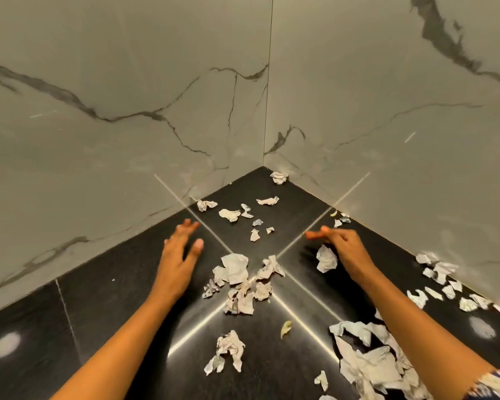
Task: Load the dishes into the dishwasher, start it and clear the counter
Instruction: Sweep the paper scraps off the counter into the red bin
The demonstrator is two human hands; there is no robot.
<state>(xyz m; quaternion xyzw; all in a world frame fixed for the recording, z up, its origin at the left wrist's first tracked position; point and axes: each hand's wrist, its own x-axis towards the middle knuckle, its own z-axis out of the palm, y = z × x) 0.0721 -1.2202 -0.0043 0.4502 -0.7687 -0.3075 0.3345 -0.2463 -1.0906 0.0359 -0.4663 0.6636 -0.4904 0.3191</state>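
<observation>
Crumpled paper scraps point(237, 281) lie strewn over the black bench point(113, 313), thickest at its middle and along the right wall point(387, 111). Our left hand point(179, 261) hovers just left of the middle heap, grip wide, fingers spread. Our right hand point(344, 249) reaches over one scrap point(326, 259), grip wide too, holding nothing.

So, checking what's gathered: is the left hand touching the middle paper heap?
Apart. The head view shows bare dark counter between the left hand and the middle paper heap.

Glossy black stone counter point(104, 298); veined marble wall point(127, 82); crumpled paper scraps point(237, 284).
</observation>
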